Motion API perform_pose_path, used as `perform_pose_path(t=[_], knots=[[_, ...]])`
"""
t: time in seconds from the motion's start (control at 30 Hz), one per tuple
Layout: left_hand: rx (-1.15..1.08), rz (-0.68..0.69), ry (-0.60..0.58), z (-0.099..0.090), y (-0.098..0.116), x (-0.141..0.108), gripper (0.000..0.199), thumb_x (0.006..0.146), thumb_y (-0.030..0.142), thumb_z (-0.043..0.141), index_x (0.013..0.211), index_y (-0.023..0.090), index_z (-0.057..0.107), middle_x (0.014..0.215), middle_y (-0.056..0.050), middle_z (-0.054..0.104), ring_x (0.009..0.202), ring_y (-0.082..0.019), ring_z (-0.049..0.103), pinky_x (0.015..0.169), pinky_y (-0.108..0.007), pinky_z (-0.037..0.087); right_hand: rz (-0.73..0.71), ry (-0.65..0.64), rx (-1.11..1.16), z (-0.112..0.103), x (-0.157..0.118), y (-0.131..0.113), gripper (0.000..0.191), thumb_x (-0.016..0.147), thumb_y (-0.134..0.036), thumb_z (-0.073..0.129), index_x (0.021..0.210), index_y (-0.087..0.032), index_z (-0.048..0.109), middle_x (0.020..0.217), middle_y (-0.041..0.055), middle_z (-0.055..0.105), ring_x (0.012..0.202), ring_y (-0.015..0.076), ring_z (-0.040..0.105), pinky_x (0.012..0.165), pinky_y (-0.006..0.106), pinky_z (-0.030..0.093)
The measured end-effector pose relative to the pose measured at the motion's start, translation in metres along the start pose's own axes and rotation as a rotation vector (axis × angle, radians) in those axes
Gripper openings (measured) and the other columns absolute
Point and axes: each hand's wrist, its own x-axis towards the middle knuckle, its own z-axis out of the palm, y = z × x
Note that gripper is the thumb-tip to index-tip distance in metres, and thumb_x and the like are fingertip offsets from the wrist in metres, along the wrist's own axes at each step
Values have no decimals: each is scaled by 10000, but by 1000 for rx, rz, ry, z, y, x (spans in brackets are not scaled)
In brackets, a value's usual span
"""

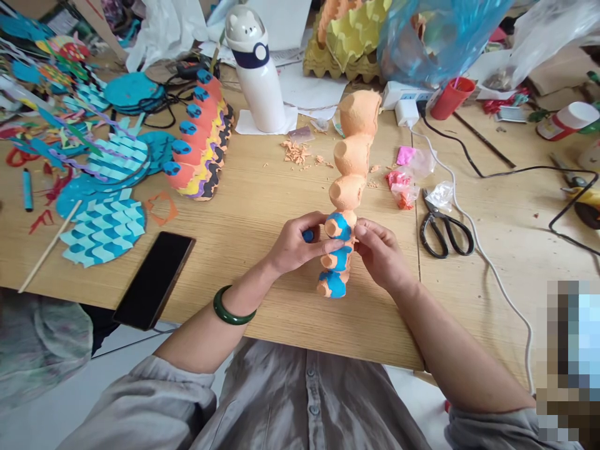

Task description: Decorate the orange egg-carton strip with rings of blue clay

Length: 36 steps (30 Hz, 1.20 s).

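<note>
An orange egg-carton strip, a row of rounded bumps, stands out from the table edge in front of me. Its near bumps carry patches of blue clay-like covering; the far ones are bare orange. My left hand is closed around the strip's left side, thumb across the blue part. A small dark blue piece shows between its curled fingers; its kind is unclear. On the opposite side, my right hand pinches the strip's edge with thumb and fingertips. Whether a small bit sits between those fingertips is hidden.
A similar decorated carton piece lies left, near a white bottle. Black scissors, a white cable and small clay packets lie right. A phone and blue paper crafts occupy the left.
</note>
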Motion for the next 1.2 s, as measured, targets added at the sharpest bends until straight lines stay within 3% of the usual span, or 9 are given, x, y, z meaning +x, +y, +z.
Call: perform_pose_path(t=[0.1, 0.2, 0.4, 0.53, 0.63, 0.77, 0.97, 1.2], knots=[[81, 85, 29, 3, -2, -1, 324, 728, 409, 905, 960, 214, 788, 759, 19, 577, 634, -109, 421, 585, -266, 358, 104, 39, 52, 4, 0, -3, 383, 744, -588, 870, 732, -230, 734, 714, -26, 646, 664, 125, 564, 688, 275, 521], [147, 137, 0, 6, -4, -2, 310, 779, 413, 869, 1002, 211, 793, 814, 4, 611, 641, -102, 447, 578, -253, 378, 174, 68, 54, 7, -1, -6, 356, 688, -535, 917, 745, -224, 755, 687, -31, 656, 630, 115, 549, 677, 269, 500], [196, 183, 0, 8, -6, -4, 333, 795, 386, 847, 1064, 201, 781, 885, -10, 662, 641, -89, 470, 571, -231, 411, 76, 134, -20, 7, -1, -2, 356, 775, -548, 821, 669, -229, 701, 686, -18, 671, 672, 147, 591, 734, 312, 515], [206, 128, 27, 9, -4, -4, 305, 792, 418, 843, 1002, 204, 788, 863, -10, 662, 652, -99, 478, 578, -240, 413, 129, 187, 59, 3, 3, 2, 289, 783, -500, 776, 713, -231, 694, 737, -3, 687, 718, 168, 637, 714, 317, 549], [240, 52, 81, 7, -4, -2, 295, 791, 446, 828, 932, 191, 783, 806, -8, 658, 664, -114, 497, 600, -256, 411, 192, 239, 80, 1, 6, 2, 287, 810, -494, 731, 896, -221, 730, 820, 11, 721, 756, 171, 678, 682, 307, 566], [342, -28, 99, 1, -8, 2, 366, 810, 529, 782, 865, 167, 767, 802, -35, 708, 717, -148, 571, 661, -283, 431, 97, 334, -72, -2, 6, 4, 300, 837, -398, 737, 1081, -228, 698, 901, 9, 757, 802, 164, 713, 710, 310, 598], [521, -106, 87, -2, -12, 3, 498, 792, 647, 741, 678, 168, 671, 666, -21, 662, 636, -150, 560, 590, -288, 373, -21, 254, -355, -4, 3, 16, 260, 862, -331, 718, 1094, -219, 686, 927, 32, 778, 790, 160, 716, 719, 325, 609], [611, -160, 153, -5, -10, 5, 559, 758, 721, 744, 634, 186, 644, 645, -28, 674, 616, -155, 552, 589, -296, 353, -92, 217, -589, -3, 2, 20, 168, 932, -302, 629, 1040, -207, 717, 957, 63, 791, 804, 181, 744, 686, 338, 620]])
